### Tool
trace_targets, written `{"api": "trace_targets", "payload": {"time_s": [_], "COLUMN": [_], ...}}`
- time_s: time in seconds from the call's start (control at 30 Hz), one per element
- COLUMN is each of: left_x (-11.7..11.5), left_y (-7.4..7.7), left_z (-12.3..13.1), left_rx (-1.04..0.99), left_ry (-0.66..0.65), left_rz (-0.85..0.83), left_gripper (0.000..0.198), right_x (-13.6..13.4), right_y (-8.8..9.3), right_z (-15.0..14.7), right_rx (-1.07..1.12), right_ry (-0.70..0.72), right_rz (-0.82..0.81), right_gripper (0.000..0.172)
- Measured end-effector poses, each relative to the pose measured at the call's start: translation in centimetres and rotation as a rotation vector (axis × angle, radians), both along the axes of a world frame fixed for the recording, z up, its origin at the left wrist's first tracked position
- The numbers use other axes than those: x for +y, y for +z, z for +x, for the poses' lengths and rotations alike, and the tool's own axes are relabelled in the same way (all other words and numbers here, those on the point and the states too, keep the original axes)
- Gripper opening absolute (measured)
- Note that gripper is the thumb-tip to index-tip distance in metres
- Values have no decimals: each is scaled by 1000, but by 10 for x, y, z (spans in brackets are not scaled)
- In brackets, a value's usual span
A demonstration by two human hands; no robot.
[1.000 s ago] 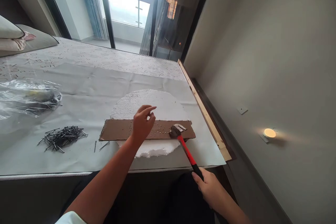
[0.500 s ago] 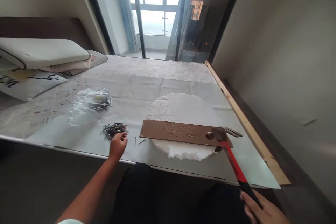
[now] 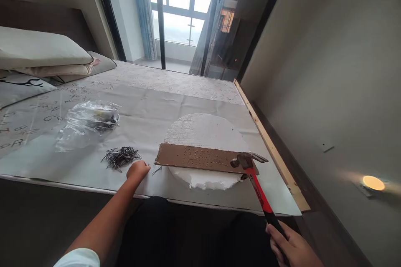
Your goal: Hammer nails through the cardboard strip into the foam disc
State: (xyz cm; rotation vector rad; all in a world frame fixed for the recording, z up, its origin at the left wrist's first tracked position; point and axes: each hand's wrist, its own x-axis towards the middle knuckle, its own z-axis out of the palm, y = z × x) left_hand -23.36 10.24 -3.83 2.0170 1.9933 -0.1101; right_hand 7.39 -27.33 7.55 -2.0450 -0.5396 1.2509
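A brown cardboard strip point(image 3: 200, 158) dotted with nail heads lies across a round white foam slab point(image 3: 205, 131) on the covered bed. My right hand point(image 3: 293, 248) grips the black end of a red-handled claw hammer point(image 3: 255, 179), whose head rests at the strip's right end. My left hand point(image 3: 138, 170) is down on the sheet with its fingers curled, just right of a pile of dark nails point(image 3: 120, 157) and beside a loose nail point(image 3: 156, 170). What the fingers hold, if anything, is hidden.
A crumpled clear plastic bag point(image 3: 89, 121) lies left of the slab. Pillows point(image 3: 40, 52) are stacked at the far left. A wooden batten point(image 3: 269, 144) runs along the bed's right edge beside a grey wall. A glowing wall light point(image 3: 372, 182) is low on the right.
My left hand left the cardboard strip and moved left and down to the nails by the pile. The hammer stayed on the strip's right end. The camera view shifted.
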Motion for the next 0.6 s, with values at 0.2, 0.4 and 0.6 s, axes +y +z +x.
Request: {"api": "trace_targets", "payload": {"time_s": [0.2, 0.4, 0.6], "left_x": [-3, -46, -97], "left_y": [37, 88, 85], "left_z": [-18, 53, 180], "left_rx": [-321, -837, -974], "left_ry": [-5, -171, -617], "left_rz": [349, 455, 396], "left_gripper": [33, 30, 16], "right_x": [-5, -12, -20], "right_y": [-4, -15, -19], "right_z": [7, 20, 31], "right_rx": [11, 13, 63], "right_ry": [-22, -13, -14], "right_rz": [50, 79, 79], "right_gripper": [42, 41, 40]}}
